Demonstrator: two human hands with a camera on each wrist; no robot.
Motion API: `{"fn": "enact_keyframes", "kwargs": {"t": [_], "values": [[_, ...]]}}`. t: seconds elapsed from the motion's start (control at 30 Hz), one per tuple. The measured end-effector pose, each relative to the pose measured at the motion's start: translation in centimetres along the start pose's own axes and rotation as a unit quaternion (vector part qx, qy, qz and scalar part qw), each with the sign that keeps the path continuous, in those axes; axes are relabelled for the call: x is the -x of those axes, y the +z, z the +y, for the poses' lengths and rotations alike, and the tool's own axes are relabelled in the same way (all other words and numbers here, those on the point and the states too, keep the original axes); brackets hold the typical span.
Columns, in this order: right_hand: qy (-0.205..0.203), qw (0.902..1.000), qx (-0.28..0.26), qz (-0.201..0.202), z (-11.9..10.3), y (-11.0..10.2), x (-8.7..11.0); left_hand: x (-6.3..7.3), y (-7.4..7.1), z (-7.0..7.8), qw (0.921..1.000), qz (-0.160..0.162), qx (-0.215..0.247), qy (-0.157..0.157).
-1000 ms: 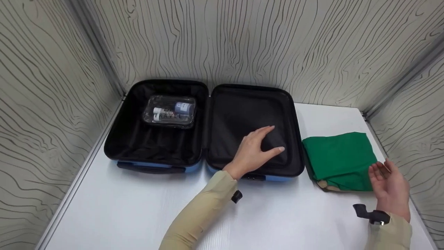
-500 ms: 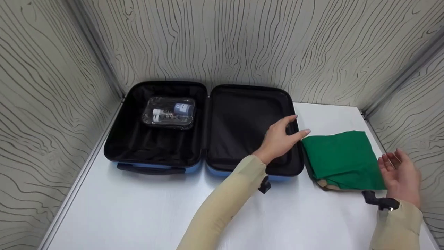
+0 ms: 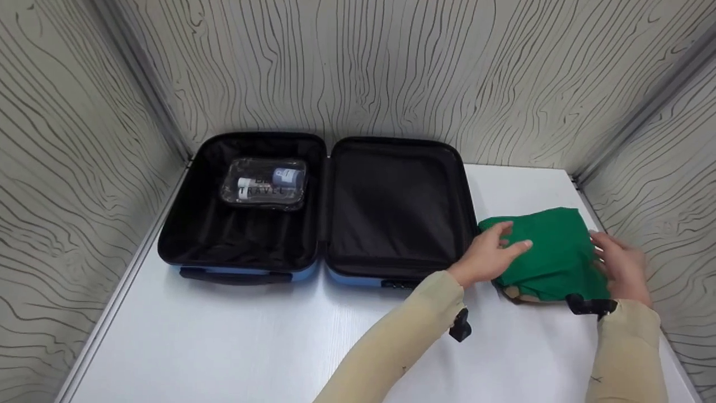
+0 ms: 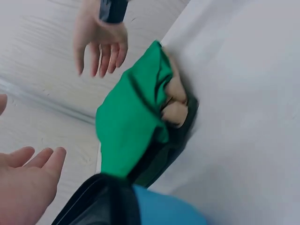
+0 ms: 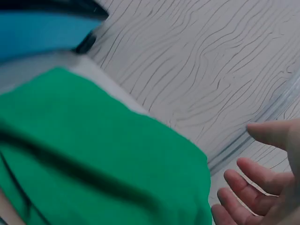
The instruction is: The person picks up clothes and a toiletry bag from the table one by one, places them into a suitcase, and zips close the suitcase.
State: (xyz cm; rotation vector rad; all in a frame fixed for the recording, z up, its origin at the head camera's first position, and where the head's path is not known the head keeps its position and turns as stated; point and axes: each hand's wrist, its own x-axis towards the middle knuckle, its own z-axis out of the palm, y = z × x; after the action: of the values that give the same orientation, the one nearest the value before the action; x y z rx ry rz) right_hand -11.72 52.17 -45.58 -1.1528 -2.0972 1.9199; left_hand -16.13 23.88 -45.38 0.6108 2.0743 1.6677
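A folded green cloth (image 3: 551, 252) lies on the white table beside the suitcase. In the left wrist view, tan fabric (image 4: 175, 114) and darker fabric stick out from under it. My left hand (image 3: 485, 256) hovers at the cloth's left side, by the suitcase edge, thumb and fingers spread with nothing between them. On the opposite side my right hand (image 3: 623, 268), a little blurred, is beside the cloth's right edge. Its fingers (image 5: 253, 185) are loosely bent and hold nothing; the right wrist view shows them close to the cloth, and I cannot tell whether they touch.
An open blue suitcase (image 3: 400, 207) with black lining lies flat left of the cloth. Its left half holds a clear travel pouch (image 3: 263, 193) with small bottles. Patterned walls (image 3: 358, 67) enclose the white table (image 3: 224, 341) at the back and sides.
My left hand has moved right, from over the suitcase's right half to the cloth's left side. My right hand has shifted slightly and come in closer to the cloth's right edge.
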Motion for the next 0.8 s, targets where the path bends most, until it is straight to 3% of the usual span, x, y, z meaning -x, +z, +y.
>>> {"fn": "enact_keyframes", "kwargs": {"t": [0.17,0.33,0.63,0.8], "values": [[-0.022,0.9885,0.149,0.015,0.4,-0.6,-1.1,0.7,2.0,-0.8,0.9973,-0.057,-0.046,0.004],[-0.032,0.9705,0.239,0.012,1.5,-0.6,-2.0,1.6,3.5,-2.4,0.9914,-0.074,-0.107,-0.013],[-0.031,0.9519,0.301,-0.049,3.7,-0.3,-3.4,1.8,4.4,-4.9,0.9877,-0.07,-0.129,-0.053],[-0.046,0.9346,0.342,-0.087,3.9,-0.6,-3.3,1.7,4.3,-5.6,0.9855,-0.075,-0.136,-0.069]]}}
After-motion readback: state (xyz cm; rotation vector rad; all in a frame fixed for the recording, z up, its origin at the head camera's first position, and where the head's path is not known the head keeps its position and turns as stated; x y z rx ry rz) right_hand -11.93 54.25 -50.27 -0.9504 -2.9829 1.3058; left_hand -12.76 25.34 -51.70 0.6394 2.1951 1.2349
